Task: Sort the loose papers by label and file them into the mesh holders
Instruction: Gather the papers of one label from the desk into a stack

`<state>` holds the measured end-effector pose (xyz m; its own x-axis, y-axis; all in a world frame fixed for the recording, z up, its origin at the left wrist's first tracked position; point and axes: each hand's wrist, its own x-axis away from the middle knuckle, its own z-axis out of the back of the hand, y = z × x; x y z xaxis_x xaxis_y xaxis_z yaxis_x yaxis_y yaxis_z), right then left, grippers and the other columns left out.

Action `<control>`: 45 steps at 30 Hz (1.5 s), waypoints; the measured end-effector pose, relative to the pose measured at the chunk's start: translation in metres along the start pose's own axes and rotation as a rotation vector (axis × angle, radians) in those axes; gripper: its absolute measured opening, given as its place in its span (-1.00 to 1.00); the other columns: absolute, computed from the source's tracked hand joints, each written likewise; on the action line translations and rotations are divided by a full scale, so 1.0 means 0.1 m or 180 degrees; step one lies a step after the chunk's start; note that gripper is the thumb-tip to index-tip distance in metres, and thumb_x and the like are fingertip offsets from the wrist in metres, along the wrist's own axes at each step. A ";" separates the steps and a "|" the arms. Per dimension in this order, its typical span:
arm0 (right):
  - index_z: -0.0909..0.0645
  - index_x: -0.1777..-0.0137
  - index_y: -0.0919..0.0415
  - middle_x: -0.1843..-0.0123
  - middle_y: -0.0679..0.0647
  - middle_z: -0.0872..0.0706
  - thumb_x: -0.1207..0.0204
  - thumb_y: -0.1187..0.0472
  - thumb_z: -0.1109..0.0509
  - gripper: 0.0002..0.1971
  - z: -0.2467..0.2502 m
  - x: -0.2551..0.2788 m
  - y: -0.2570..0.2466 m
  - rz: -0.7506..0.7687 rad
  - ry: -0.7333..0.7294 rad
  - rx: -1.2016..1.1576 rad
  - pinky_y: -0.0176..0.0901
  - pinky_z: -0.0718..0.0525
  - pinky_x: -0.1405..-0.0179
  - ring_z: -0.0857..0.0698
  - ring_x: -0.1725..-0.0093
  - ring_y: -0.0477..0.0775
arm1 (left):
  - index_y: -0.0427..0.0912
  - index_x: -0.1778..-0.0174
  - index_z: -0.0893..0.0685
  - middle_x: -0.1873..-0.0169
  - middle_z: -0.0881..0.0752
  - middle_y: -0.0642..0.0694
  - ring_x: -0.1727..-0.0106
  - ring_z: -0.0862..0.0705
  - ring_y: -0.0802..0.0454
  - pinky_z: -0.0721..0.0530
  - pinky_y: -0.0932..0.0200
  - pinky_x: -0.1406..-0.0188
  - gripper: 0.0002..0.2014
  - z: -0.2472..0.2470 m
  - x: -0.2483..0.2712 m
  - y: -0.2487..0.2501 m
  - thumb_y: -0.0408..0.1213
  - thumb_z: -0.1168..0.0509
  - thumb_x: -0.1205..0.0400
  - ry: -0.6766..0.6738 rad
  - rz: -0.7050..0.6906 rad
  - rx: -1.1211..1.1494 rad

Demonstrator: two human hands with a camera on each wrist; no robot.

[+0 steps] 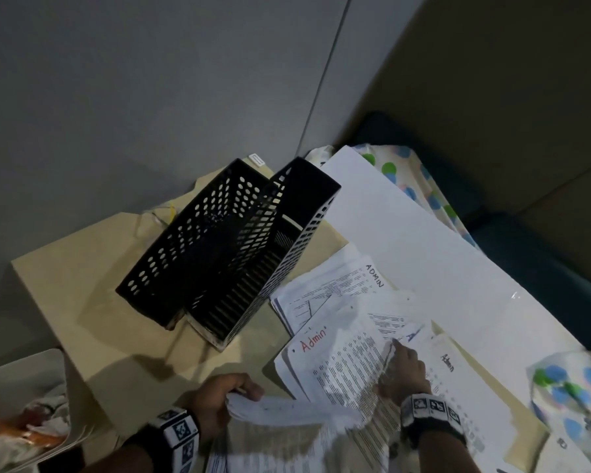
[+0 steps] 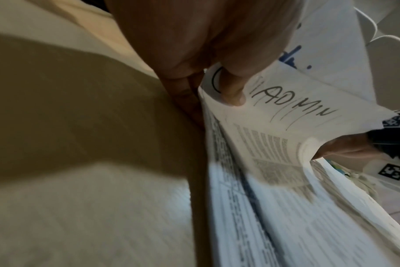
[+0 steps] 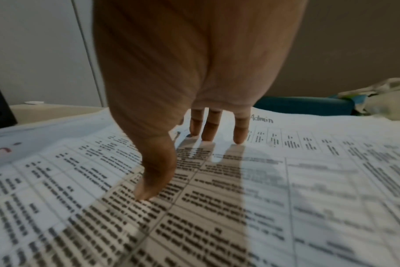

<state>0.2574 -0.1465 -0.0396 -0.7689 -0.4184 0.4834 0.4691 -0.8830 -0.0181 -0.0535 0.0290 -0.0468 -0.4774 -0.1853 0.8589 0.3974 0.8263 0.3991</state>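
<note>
Two black mesh holders (image 1: 232, 247) stand side by side on the tan table, both looking empty. Loose printed papers (image 1: 342, 322) lie spread to their right, several marked "Admin" in red, black or blue. My left hand (image 1: 226, 394) grips a stack of sheets (image 1: 287, 411) near the front edge; in the left wrist view my thumb (image 2: 231, 90) pinches a page labelled "ADMIN" (image 2: 292, 106). My right hand (image 1: 403, 370) rests with straight fingers (image 3: 210, 126) and thumb on the spread sheets (image 3: 286, 180), pressing them flat.
A large white board (image 1: 423, 240) lies along the right. Dotted cloth bags (image 1: 574, 390) sit at the right and far end. A white bin (image 1: 17, 421) with scraps stands at the lower left. Bare tan table (image 1: 93, 285) shows left of the holders.
</note>
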 end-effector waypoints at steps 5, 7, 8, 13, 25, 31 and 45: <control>-0.25 -0.45 -0.13 -0.39 0.10 -0.42 -0.19 0.12 -0.62 -0.15 0.05 0.04 0.03 -0.0152 -0.0129 0.0068 0.27 -0.50 -0.34 -0.39 -0.44 0.20 | -0.37 0.48 -0.67 0.37 -0.71 -0.25 0.21 -0.65 -0.22 -0.60 0.06 0.22 -0.68 -0.05 0.02 0.02 -0.42 -0.19 -0.59 0.0064 -0.0169 -0.0057; -0.40 -0.17 -0.18 -0.32 0.10 -0.43 -0.17 0.14 -0.62 -0.38 0.05 0.04 0.06 -0.0187 -0.0211 0.0043 0.17 -0.49 -0.29 -0.38 -0.40 0.20 | -0.28 0.45 -0.70 0.39 -0.71 -0.18 0.23 -0.64 -0.14 -0.58 0.13 0.24 -0.67 -0.01 0.05 0.00 -0.45 -0.17 -0.61 0.0184 -0.0387 -0.0262; -0.44 -0.05 -0.17 -0.32 0.11 -0.41 -0.16 0.16 -0.63 -0.47 0.03 0.02 0.08 -0.0235 -0.0212 -0.0024 0.14 -0.49 -0.28 -0.37 -0.39 0.21 | -0.18 0.39 -0.71 0.36 -0.71 -0.10 0.21 -0.64 -0.07 -0.58 0.20 0.21 -0.68 0.03 0.03 -0.03 -0.47 -0.16 -0.61 0.0182 -0.0599 -0.0485; -0.34 -0.29 0.08 -0.23 0.21 -0.49 -0.12 0.22 -0.64 -0.25 0.01 0.00 0.13 -0.0388 -0.0049 -0.0581 0.06 -0.67 -0.10 -0.59 -0.22 0.29 | -0.23 0.18 -0.65 0.41 -0.67 0.07 0.46 -0.52 0.34 -0.44 0.39 0.34 -0.88 0.13 0.06 -0.11 -0.43 -0.23 -0.63 -0.0012 -0.1155 -0.1164; -0.30 -0.08 -0.08 -0.04 -0.02 -0.62 -0.35 0.22 -0.40 -0.60 0.09 0.14 0.09 0.0166 0.0345 0.0074 0.02 -0.51 -0.12 -0.57 -0.03 0.09 | -0.15 0.43 -0.65 0.26 -0.64 -0.17 0.15 -0.53 -0.10 -0.49 0.09 0.00 -0.72 0.18 0.08 -0.11 -0.36 -0.21 -0.60 0.0049 -0.1439 -0.2198; -0.48 0.17 -0.12 0.13 -0.02 -0.70 -0.38 0.15 -0.53 -0.74 0.30 0.19 -0.11 0.0562 -0.0119 -0.0621 -0.05 -0.68 0.05 -0.69 0.14 0.02 | -0.09 0.37 -0.65 0.28 -0.63 0.00 0.10 -0.51 -0.08 -0.49 0.06 -0.15 -0.79 0.31 0.03 -0.20 -0.01 -0.34 -0.31 -0.0002 -0.1591 -0.2366; -0.66 0.18 0.10 0.32 0.13 -0.73 -0.52 0.36 -0.37 -0.85 1.25 0.51 0.05 0.0523 0.1516 -0.2397 -0.28 -0.58 0.40 -0.62 0.39 0.07 | 0.03 -0.27 -0.55 -0.25 -0.67 -0.08 -0.34 -0.60 -0.09 -0.52 0.08 -0.31 -0.75 0.04 0.12 0.05 -0.19 -0.23 -0.66 0.0468 -0.1840 -0.1855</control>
<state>0.2752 -0.1460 0.0947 -0.8942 -0.4475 0.0139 0.3093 -0.6399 -0.7034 -0.0606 0.0336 -0.0355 -0.6395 -0.5968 0.4847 0.4824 0.1794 0.8574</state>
